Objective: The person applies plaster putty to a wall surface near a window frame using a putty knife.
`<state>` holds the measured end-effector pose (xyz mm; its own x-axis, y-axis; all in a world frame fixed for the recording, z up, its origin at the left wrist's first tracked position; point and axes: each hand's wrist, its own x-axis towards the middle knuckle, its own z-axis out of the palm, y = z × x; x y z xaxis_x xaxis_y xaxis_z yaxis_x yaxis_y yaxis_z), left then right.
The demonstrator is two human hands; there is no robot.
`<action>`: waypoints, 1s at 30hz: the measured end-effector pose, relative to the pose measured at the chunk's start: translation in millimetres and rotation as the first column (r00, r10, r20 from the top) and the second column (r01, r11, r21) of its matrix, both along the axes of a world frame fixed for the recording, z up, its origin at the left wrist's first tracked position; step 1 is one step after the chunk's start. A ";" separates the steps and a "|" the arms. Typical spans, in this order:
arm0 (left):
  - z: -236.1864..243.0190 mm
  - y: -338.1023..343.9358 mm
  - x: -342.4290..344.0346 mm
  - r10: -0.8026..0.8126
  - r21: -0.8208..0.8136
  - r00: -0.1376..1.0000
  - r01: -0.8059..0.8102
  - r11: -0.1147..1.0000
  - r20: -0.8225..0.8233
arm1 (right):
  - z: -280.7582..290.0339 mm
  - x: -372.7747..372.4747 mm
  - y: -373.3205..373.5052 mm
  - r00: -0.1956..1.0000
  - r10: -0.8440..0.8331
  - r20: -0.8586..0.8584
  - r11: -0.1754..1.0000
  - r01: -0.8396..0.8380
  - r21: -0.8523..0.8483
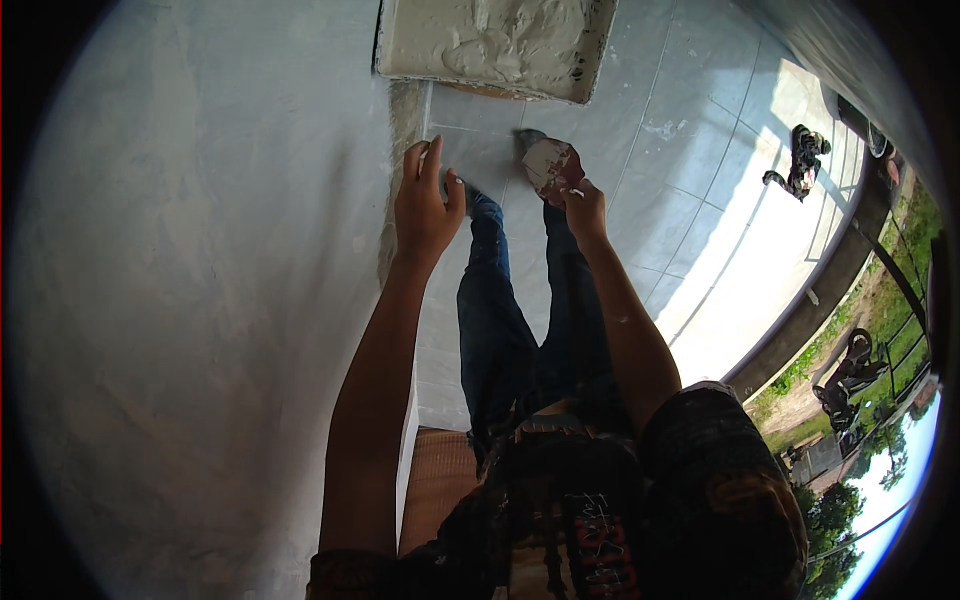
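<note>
My left hand is raised beside the pale wall, its fingers apart and slightly curled, with white flecks on them and nothing held. In my right hand is a putty knife, its broad reddish-brown blade smeared with pale plaster and pointing up and left, over the tiles. Above both hands lies a shallow rectangular tray holding grey-white wet plaster. My jeans-covered legs are below my hands.
The plastered wall fills the left side. Grey tiled floor extends right into sunlight, with a dark object on it. Beyond a dark edge are grass, a motorbike and trees. A brown surface shows below.
</note>
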<state>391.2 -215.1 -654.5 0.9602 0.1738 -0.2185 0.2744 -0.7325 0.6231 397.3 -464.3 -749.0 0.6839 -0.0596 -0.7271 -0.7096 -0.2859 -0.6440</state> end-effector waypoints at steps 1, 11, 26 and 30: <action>0.0 -2.8 1.8 0.000 0.007 0.999 0.000 1.000 0.034 | 5.9 18.1 -10.1 0.936 0.319 0.148 0.934 -0.284 -0.218; 1.6 -5.6 -7.8 0.036 0.051 0.998 -0.039 0.998 0.053 | -2.9 176.8 -19.9 0.203 0.834 0.513 0.518 -0.608 -0.601; -2.3 -27.9 -14.1 0.068 0.048 0.997 -0.069 0.996 0.026 | -10.5 200.8 93.5 0.024 0.952 0.305 0.228 -0.719 -0.656; -3.8 -25.2 -19.7 0.079 0.066 0.997 -0.081 0.995 0.025 | 1.9 212.5 108.2 0.104 0.975 0.199 0.205 -0.766 -0.609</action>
